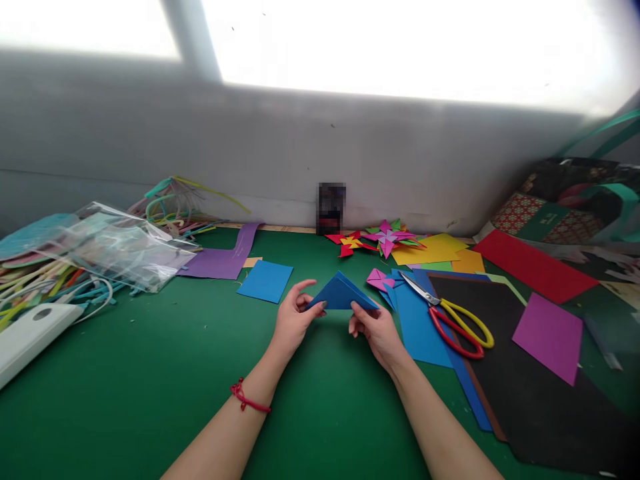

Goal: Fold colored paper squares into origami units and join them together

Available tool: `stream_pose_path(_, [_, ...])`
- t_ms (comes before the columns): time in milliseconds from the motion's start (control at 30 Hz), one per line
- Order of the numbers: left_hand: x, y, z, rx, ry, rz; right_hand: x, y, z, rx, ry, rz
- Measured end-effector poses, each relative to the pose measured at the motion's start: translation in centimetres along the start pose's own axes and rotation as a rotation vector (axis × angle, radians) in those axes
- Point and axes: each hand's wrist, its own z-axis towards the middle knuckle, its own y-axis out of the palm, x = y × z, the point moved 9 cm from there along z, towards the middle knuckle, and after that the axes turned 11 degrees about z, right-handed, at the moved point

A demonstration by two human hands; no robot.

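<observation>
A blue paper folded into a triangle (340,292) is held up over the green table, its peak pointing away from me. My left hand (296,313) pinches its left corner between thumb and fingers, the index finger partly raised. The right corner is pinched by my right hand (373,325). A flat blue square (266,281) lies on the table beyond my left hand. Close to my right hand are a small pink and blue folded piece (379,280) and a blue sheet (417,323).
Scissors (437,308) with red and yellow handles lie on dark sheets (505,353) at right. Purple (550,337) and red paper (535,263) lie farther right. Folded paper stars (385,237) are at the back. Plastic bags (135,247), colourful strips and a white power strip (37,333) crowd the left.
</observation>
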Motion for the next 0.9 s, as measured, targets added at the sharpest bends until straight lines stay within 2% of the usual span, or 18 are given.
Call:
stream_pose_path(133, [-0.1, 0.9, -0.1, -0.082, -0.042, 0.009, 0.0, -0.6, 0.2, 0.056, 0.004, 0.018])
stream_pose_path(233, [-0.3, 1.8, -0.4, -0.192, -0.081, 0.079, -0.1, -0.8, 0.1, 0.075, 0.002, 0.034])
stream_pose_path(367, [0.4, 3.0, -1.2, -0.338, -0.047, 0.224, -0.3, -0.4, -0.1, 0.057, 0.006, 0.038])
stream_pose_path(567, [0.5, 3.2, -1.4, -0.347, -0.043, 0.250, 0.0, 0.0, -0.1, 0.062, 0.038, 0.034])
stream_pose_path(900, [0.1, 3.4, -1.3, -0.351, -0.054, 0.202, -0.1, -0.2, 0.0, 0.065, -0.017, 0.001])
